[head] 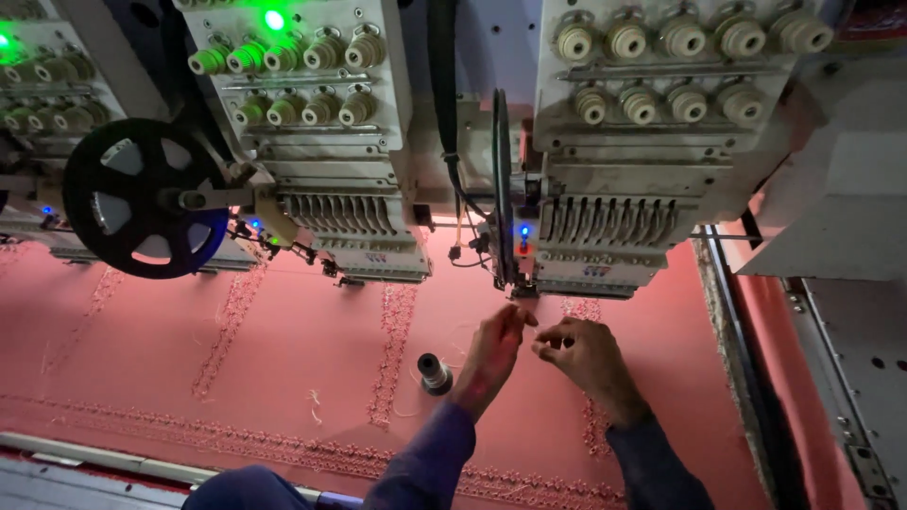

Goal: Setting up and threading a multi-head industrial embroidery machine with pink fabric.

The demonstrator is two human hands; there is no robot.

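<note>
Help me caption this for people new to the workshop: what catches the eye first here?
The wide pink fabric with stitched vertical bands fills the lower frame beneath two pale embroidery machine heads topped by rows of round knobs. At centre, the left hand and right hand pinch close together just below the right-side head, with a small dark spool on the fabric beside them. A green light glows at upper left.

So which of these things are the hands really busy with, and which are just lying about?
In use:
left hand and right hand, fingers pinched below the embroidery head
pink fabric under them

Lying about:
small bobbin on the fabric
black reel
neighbouring head
</note>
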